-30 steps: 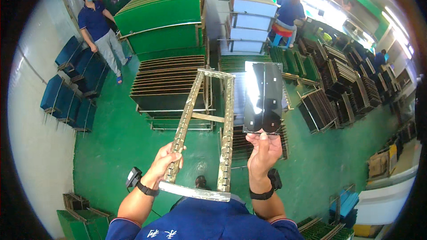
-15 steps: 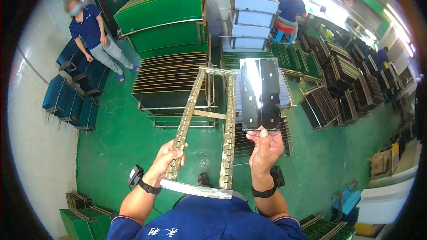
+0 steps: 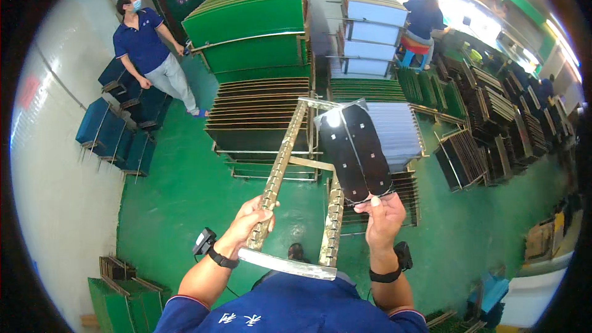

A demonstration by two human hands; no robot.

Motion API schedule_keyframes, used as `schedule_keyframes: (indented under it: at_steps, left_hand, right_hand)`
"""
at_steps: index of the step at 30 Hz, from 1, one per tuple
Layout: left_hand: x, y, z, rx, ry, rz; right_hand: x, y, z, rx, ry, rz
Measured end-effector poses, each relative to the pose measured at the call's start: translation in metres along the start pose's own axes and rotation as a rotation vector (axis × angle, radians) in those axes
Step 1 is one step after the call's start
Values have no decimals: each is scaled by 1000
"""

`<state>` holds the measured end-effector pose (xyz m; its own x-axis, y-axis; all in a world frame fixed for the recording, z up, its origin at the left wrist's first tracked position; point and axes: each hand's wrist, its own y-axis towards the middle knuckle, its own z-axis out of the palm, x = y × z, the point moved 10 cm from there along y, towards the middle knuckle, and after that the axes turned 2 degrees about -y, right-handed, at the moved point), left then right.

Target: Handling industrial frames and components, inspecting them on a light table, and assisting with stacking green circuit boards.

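A metal rack frame (image 3: 283,163) with slotted side rails lies tilted in front of me. My left hand (image 3: 250,222) is closed around its left rail. Between the fingertips and thumb of my right hand (image 3: 383,217) is the near edge of a black glossy panel (image 3: 353,151). That panel has two rounded dark shapes, a thin line between them and several small pale squares. Its far left corner overlaps the rack's right side in the picture, and I cannot tell whether they touch.
Ahead stand racks of green panels (image 3: 246,24) and light blue panels (image 3: 372,32), with dark panels (image 3: 259,126) below. More racked dark panels (image 3: 493,102) fill the right. A masked person (image 3: 145,43) stands at the far left; another person (image 3: 425,18) sits by a bright bench.
The black panel has tilted and moved left relative to the rack, its far end now overlapping the rack's right side. The view has shifted. The standing person's head has turned.
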<state>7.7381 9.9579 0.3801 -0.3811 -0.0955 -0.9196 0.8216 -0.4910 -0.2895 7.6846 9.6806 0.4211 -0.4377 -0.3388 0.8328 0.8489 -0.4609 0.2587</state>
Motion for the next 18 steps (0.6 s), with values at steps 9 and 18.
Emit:
schedule_keyframes:
  at_steps: [9, 18]
  left_hand:
    - [-7, -2, 2, 26, -79, -83]
    - [-3, -4, 6, 3, -75, -140]
  right_hand:
    - [-33, 10, -8, 309, -32, 427]
    - [-37, 25, -7, 444, -209, 436]
